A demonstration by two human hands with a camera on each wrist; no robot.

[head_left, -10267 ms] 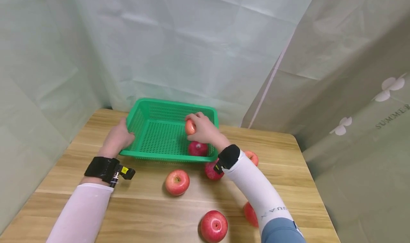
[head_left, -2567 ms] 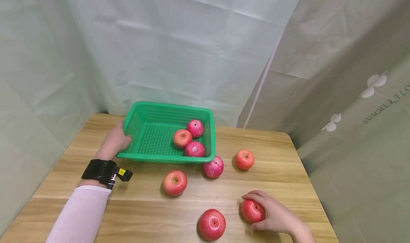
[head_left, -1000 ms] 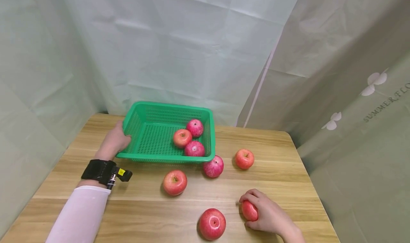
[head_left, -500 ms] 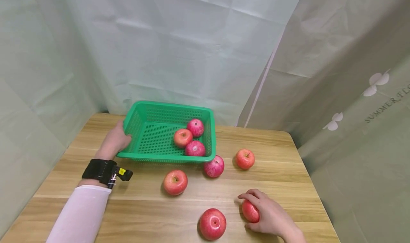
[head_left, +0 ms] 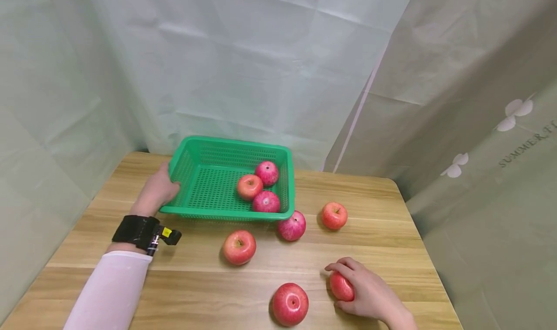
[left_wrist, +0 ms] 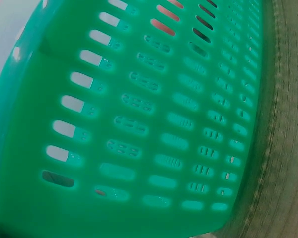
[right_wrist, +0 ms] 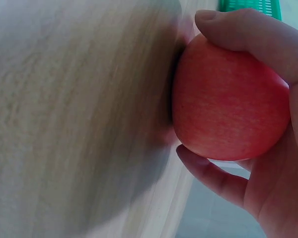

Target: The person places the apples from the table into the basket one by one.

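My left hand [head_left: 157,190] grips the left rim of a green plastic basket [head_left: 226,215], whose slotted wall fills much of the left wrist view. Three apples lie together at the basket's right side: an orange-red apple [head_left: 250,187], a pink one [head_left: 268,173] behind it and another pink one [head_left: 266,202] in front. At the table's right front, my right hand [head_left: 370,291] curls round a red apple [head_left: 341,286]. In the right wrist view this apple [right_wrist: 231,99] sits against or very near the tabletop, with thumb and fingers on opposite sides of it.
Several more apples stand on the wooden table [head_left: 196,291]: one apple [head_left: 239,247] before the basket, a pink apple [head_left: 292,225] by its front right corner, an orange-red apple [head_left: 334,216] farther right, and a dark red apple [head_left: 290,304] near the front. Pale curtains [head_left: 261,69] enclose the table.
Ten seconds ago my right hand held an apple over the basket, which had one apple visible inside; now three lie there. Lately that hand stays round the front right apple, barely moving. Left hand stays.
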